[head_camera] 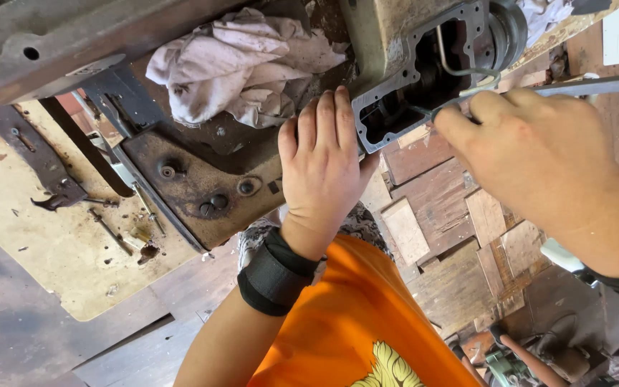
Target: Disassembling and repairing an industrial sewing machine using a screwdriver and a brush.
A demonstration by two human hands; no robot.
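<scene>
An old sewing machine body lies tipped on a worn wooden table, its open grey rectangular cover frame showing dark inner parts. My left hand rests flat against the machine's underside beside that opening, fingers together, wearing a black wrist strap. My right hand is closed around a long thin metal tool whose tip reaches into the opening.
A crumpled dirty rag lies on the machine base. Loose screws and metal parts are scattered on the pale tabletop at left. A patchwork wooden floor shows below, with more tools at bottom right.
</scene>
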